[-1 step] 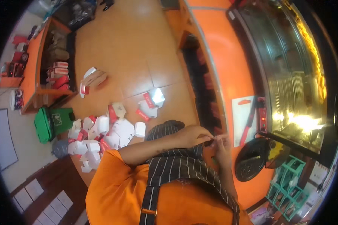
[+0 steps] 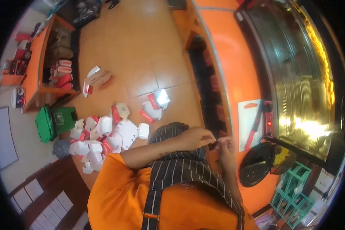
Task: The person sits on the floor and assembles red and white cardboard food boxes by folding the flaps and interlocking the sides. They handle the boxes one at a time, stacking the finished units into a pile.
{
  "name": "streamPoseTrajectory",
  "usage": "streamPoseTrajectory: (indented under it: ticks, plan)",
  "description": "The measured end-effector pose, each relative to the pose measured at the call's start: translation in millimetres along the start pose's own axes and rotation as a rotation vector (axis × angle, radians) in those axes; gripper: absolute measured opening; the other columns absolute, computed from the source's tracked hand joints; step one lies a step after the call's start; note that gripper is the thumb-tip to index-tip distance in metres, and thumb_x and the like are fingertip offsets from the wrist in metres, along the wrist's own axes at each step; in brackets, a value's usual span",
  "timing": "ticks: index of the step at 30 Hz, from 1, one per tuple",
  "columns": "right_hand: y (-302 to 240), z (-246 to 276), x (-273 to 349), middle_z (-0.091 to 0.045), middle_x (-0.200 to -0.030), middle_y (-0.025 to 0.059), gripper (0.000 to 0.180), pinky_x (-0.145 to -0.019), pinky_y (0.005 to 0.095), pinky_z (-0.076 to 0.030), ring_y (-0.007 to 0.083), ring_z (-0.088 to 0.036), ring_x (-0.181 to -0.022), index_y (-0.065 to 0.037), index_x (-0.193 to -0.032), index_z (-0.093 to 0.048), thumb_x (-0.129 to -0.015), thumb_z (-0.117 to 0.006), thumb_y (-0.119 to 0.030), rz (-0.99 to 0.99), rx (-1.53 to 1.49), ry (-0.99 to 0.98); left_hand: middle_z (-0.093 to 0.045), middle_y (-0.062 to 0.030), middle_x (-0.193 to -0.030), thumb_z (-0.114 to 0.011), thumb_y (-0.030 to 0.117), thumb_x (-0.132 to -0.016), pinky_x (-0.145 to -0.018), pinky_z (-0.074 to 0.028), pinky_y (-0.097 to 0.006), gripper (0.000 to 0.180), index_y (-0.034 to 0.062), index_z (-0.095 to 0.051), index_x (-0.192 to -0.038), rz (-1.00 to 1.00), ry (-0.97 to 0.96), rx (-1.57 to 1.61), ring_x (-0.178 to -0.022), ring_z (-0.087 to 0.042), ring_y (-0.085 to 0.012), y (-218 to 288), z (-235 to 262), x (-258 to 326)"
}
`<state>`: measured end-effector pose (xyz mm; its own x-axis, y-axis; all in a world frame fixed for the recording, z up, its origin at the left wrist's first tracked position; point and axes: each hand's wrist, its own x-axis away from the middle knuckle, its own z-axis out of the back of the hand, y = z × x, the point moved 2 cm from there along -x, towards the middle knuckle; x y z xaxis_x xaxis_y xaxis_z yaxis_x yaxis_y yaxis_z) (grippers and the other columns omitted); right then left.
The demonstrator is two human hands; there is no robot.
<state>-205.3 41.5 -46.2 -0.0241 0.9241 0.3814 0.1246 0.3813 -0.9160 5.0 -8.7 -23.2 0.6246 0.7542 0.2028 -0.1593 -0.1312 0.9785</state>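
My left hand (image 2: 197,138) and right hand (image 2: 227,148) pinch closed, contents unclear. White board (image 2: 244,122) on orange counter (image 2: 235,76), two o'clock; cartons (image 2: 104,125) on floor (image 2: 122,46), nine.

We are wearing an orange shirt (image 2: 117,184) and a dark apron (image 2: 180,172) with thin pale stripes. We are seeing an orange counter (image 2: 234,69), red-and-white boxes (image 2: 104,124), a green bin (image 2: 69,122), a white cutting board (image 2: 245,122) and a red-handled knife (image 2: 250,139).

Over there, left hand (image 2: 195,138) and right hand (image 2: 227,149) close together.
Left forearm (image 2: 157,150) stretches rightward; fingers (image 2: 207,137) bent.
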Motion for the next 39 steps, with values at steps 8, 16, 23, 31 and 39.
streamPoseTrajectory:
  ticks: [8,16,23,31,39]
  plan:
    - [21.0,-39.1,-104.0,-0.063,-0.077,0.0044,0.014,-0.056,0.0244,-0.048,0.0099,-0.059,-0.064,-0.003,-0.092,-0.06,-0.092,-0.065,-0.016,-0.094,0.242,-0.289,-0.06,-0.0028,-0.074,-0.072,0.026,-0.087,-0.064,-0.045,-0.03,0.027,0.0056,-0.058,-0.079,0.249,0.634,-0.095,-0.07,-0.054,-0.0116,-3.4,70.7,50.0]
    - [-31.1,-134.0,-243.5,-0.07,-0.088,0.008,0.026,-0.07,0.0305,-0.054,0.0145,-0.066,-0.076,0.001,-0.095,-0.066,-0.092,-0.065,-0.025,0.033,1.084,-0.898,-0.058,0.001,-0.075,-0.066,0.021,-0.093,-0.063,-0.044,-0.024,0.02,0.0058,-0.056,-0.084,-0.017,1.07,0.129,-0.069,-0.053,-0.0066,-42.2,210.5,37.1]
    - [18.7,-64.6,-365.8,-0.065,-0.078,0.0156,0.029,-0.068,0.0386,-0.051,0.0264,-0.065,-0.072,0.001,-0.085,-0.065,-0.092,-0.057,-0.026,0.161,1.063,-0.901,-0.062,-0.0014,-0.08,-0.063,0.019,-0.094,-0.071,-0.046,-0.025,0.018,0.0032,-0.058,-0.088,-0.188,1.097,0.097,-0.077,-0.056,-0.0078,52.9,366.2,14.0]
    - [57.5,-93.1,-489.3,-0.063,-0.074,0.0158,0.025,-0.065,0.0399,-0.049,0.0265,-0.062,-0.068,0.001,-0.085,-0.064,-0.091,-0.055,-0.022,-0.224,1.196,-0.864,-0.064,-0.0042,-0.084,-0.053,0.027,-0.1,-0.077,-0.048,-0.028,0.028,0.0006,-0.062,-0.095,-0.157,0.832,0.031,-0.081,-0.06,-0.0116,54.6,536.3,-99.5]
    - [11.1,-257.4,-671.2,-0.063,-0.074,0.0144,0.022,-0.063,0.0387,-0.049,0.0226,-0.061,-0.068,0.001,-0.089,-0.064,-0.091,-0.056,-0.019,0.221,1.405,-0.754,-0.068,-0.0089,-0.094,-0.042,0.033,-0.104,-0.077,-0.051,-0.031,0.038,0.0016,-0.062,-0.101,0.074,0.753,0.069,-0.087,-0.064,-0.0173,11.5,651.3,-84.0]
